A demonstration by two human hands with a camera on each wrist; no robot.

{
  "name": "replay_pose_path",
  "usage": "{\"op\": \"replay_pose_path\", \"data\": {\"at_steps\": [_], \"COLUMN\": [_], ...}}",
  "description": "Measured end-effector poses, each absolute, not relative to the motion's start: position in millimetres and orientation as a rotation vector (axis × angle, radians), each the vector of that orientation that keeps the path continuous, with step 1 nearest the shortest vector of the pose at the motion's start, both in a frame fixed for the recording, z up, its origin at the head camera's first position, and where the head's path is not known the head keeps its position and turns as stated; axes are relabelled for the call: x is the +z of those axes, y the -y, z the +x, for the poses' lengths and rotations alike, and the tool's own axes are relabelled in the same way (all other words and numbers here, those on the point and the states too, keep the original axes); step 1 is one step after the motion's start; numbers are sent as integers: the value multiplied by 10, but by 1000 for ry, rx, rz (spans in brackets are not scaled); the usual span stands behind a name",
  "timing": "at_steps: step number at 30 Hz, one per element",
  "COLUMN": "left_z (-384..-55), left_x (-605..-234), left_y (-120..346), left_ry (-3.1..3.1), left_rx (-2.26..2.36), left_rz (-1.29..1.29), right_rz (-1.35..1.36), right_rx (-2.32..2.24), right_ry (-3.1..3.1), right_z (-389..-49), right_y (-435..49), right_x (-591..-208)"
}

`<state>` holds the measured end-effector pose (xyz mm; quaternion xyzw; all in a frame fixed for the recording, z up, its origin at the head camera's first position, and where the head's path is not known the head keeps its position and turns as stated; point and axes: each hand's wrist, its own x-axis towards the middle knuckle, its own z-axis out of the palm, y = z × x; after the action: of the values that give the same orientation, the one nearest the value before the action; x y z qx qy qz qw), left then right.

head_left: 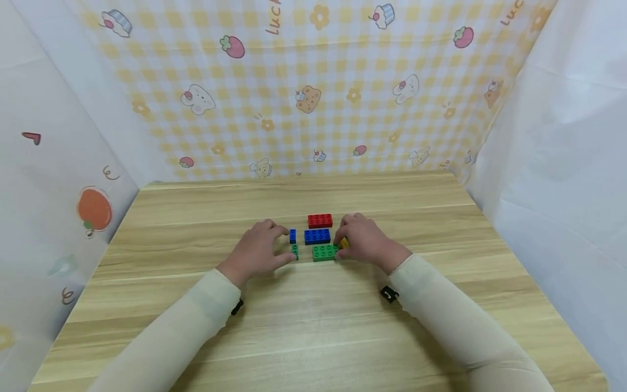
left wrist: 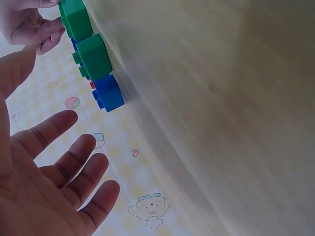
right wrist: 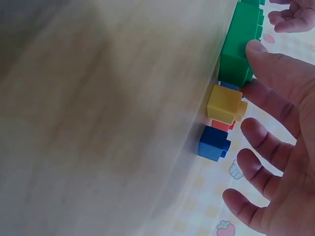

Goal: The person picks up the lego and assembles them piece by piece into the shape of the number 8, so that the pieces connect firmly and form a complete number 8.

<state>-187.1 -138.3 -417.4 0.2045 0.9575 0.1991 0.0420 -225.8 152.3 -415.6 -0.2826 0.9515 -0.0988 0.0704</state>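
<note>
My right hand (head_left: 364, 239) pinches the right end of the long green brick (head_left: 323, 252), thumb in front and index finger behind; its other fingers spread loosely. Beside that end is a small yellow brick (right wrist: 224, 104), with a small blue block (right wrist: 214, 143) farther right, hidden by the hand in the head view. My left hand (head_left: 258, 247) is spread and holds nothing, fingers around the left side of a small blue brick (head_left: 293, 236) and a small green brick (left wrist: 96, 56). Between the hands lie a long blue brick (head_left: 317, 236) and a long red brick (head_left: 320, 220).
The wooden table (head_left: 313, 326) carries the bricks near its middle. A yellow checked cloth (head_left: 313, 65) hangs behind it, and white sheets (head_left: 563, 136) stand at both sides. Black devices (head_left: 389, 294) show under the wrists.
</note>
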Motion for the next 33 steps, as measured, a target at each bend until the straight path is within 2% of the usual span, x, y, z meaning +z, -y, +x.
{"op": "replay_pose_path", "data": {"at_steps": [33], "left_z": [-2026], "left_x": [-4221], "left_y": [1129], "left_ry": [-2853], "left_rx": [469], "left_rz": [499], "right_rz": [-832], "right_rx": [-218], "right_ry": [-2844], "right_z": [-2281], "right_y": [-1484], "right_x": [-4115]}}
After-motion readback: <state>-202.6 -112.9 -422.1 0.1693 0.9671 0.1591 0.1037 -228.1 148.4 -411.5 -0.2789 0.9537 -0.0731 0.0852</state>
